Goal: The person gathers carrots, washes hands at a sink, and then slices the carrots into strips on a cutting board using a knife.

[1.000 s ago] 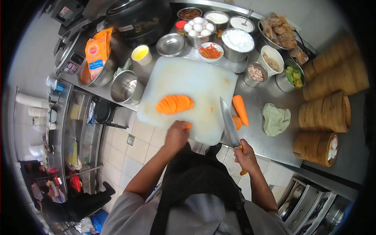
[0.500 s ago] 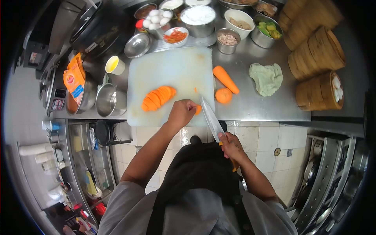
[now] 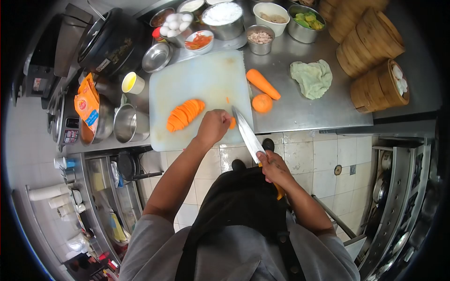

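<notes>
My left hand [image 3: 213,127] is closed over the lower right of the white cutting board [image 3: 176,77], its fingertips on a small orange carrot piece [image 3: 232,123]. My right hand [image 3: 274,168] grips a knife [image 3: 247,134] by its orange-yellow handle. The blade points up and left, its tip just right of the carrot piece. Fanned carrot slices [image 3: 185,115] lie on the board left of my left hand. A tiny carrot scrap [image 3: 228,100] rests above the fingers. Right of the board are a whole carrot [image 3: 263,84] and a rounder orange chunk [image 3: 262,103].
A crumpled pale green cloth [image 3: 311,78] lies on the steel counter. Bamboo steamers [image 3: 370,44] stack at the right. Behind the board are a bowl of eggs [image 3: 176,23] and a bowl of shredded orange food [image 3: 198,42]. A steel pot [image 3: 130,124] stands left, near a black cooker [image 3: 110,47].
The whole view has tilted and shifted slightly, so the counter items sit further up and left. Both hands keep nearly the same place by the board, holding the same things.
</notes>
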Demonstrator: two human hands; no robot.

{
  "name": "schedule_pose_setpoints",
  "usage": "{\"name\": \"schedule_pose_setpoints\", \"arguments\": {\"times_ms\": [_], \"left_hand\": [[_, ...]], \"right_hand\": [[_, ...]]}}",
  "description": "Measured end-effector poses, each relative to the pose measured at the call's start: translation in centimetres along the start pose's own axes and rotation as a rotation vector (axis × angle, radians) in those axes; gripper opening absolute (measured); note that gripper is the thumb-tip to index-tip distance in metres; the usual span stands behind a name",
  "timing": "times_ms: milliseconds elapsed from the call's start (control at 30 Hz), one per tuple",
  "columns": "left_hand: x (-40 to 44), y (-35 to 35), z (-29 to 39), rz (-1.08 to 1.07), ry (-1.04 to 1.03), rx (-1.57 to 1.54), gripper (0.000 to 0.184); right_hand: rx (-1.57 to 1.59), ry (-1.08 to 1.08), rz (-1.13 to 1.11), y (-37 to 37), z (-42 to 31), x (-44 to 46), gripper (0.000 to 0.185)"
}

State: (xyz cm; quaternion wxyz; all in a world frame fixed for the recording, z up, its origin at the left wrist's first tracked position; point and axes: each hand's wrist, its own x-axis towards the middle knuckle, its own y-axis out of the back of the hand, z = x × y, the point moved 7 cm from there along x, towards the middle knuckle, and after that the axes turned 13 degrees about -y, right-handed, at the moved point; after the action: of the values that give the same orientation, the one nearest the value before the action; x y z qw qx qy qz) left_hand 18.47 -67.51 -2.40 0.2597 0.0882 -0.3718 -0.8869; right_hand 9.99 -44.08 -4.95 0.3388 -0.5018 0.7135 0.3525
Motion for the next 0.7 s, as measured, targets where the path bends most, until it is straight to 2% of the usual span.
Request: {"name": "schedule_pose_setpoints", "arguments": {"times_ms": [333, 400, 700], "left_hand": [[-0.2, -0.1, -0.6, 0.004, 0.062, -0.037, 0.012], [0.0, -0.1, -0.4, -0.001, -0.009, 0.001, 0.012], [0.0, 0.1, 0.0, -0.001, -0.018, 0.02, 0.012]], "right_hand": [[0.013, -0.007, 0.053, -0.1, 0.3, -0.2, 0.044], [0.012, -0.007, 0.049, 0.0, 0.3, -0.3, 0.043], [0.051, -0.004, 0.022, -0.3, 0.5, -0.2, 0.044]]}}
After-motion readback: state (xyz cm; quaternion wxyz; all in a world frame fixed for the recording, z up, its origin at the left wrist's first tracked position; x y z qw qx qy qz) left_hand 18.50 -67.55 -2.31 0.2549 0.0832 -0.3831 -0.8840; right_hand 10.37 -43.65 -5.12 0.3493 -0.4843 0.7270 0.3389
